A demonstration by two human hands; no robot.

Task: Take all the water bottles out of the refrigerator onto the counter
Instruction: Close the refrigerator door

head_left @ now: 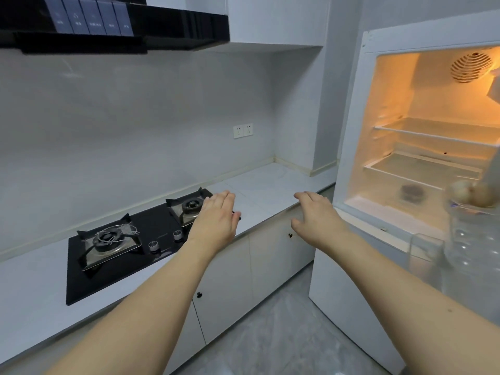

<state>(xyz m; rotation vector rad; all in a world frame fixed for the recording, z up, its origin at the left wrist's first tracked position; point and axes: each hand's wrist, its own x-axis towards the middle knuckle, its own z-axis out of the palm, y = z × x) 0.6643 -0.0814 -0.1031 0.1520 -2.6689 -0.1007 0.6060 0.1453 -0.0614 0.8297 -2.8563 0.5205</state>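
Note:
The white refrigerator (357, 136) stands open at the right, lit inside, and its glass shelves (433, 131) look bare. A clear plastic water bottle (472, 239) sits blurred at the right edge, apparently in the door rack, with another clear container (426, 253) beside it. My left hand (216, 220) hovers over the counter (270, 190) near the stove's right burner, fingers straight, holding nothing. My right hand (316, 217) reaches forward over the counter's front edge, just left of the refrigerator, fingers relaxed and empty.
A black two-burner gas stove (121, 244) is set into the counter at the left, under a black range hood (113, 23). Pale round items (470, 196) lie above the bottle. A dark round object (412, 192) sits low inside the refrigerator. White cabinets (224, 288) run below.

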